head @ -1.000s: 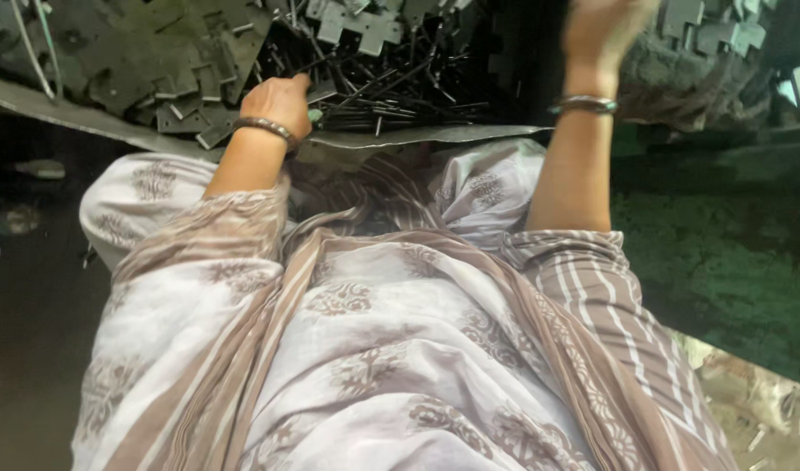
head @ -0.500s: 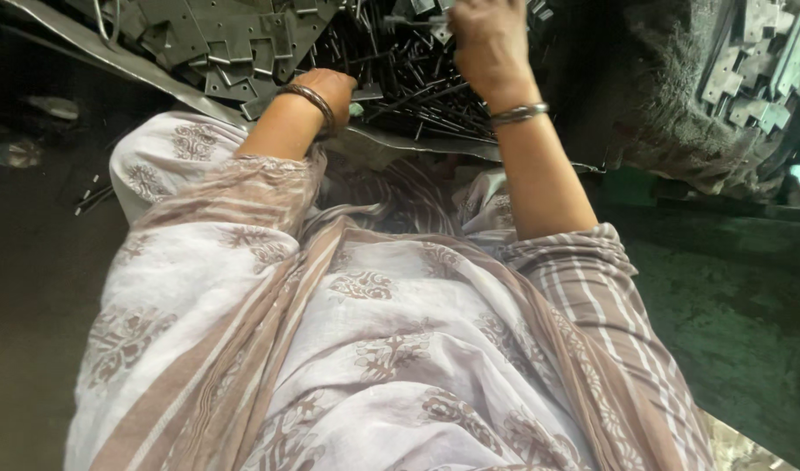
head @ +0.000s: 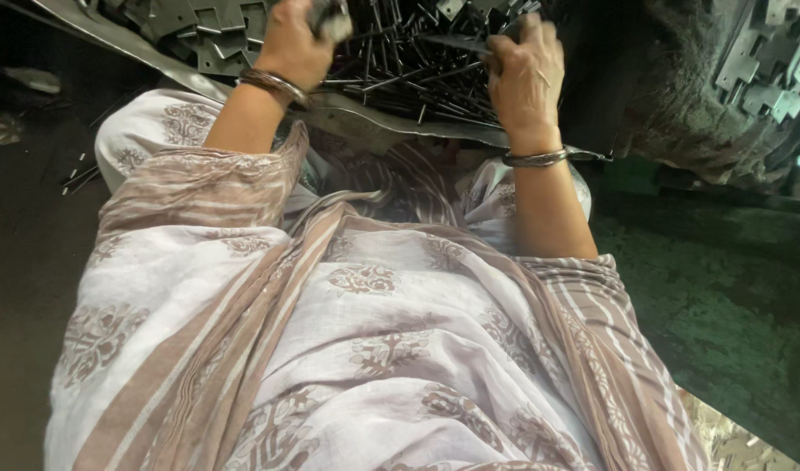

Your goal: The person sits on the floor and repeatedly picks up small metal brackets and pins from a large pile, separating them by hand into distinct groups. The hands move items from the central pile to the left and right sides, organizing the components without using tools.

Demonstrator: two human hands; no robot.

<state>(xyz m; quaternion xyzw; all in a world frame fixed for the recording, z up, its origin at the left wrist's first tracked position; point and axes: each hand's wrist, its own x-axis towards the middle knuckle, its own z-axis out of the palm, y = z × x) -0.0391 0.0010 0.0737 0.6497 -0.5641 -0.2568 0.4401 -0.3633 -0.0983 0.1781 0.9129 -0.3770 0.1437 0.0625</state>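
Up at the surface [head: 505, 131], both hands worked the heap of thin metal rods [head: 400, 61] — the left hand [head: 297, 44] closed around a small metal piece [head: 330, 16], the right hand [head: 524, 74] curled on a rod, seemingly mid-pick; joining them would need careful alignment.

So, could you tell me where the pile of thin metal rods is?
In the head view, the metal rods lie top centre on the tray, between the left hand and right hand.

Thin metal rods [head: 400, 65] crowd the tray [head: 365, 113] between both hands, leaving only narrow gaps. Flat metal brackets [head: 191, 26] fill its left corner. Beyond its right edge, a heaped sack [head: 679, 96] blocks passage.
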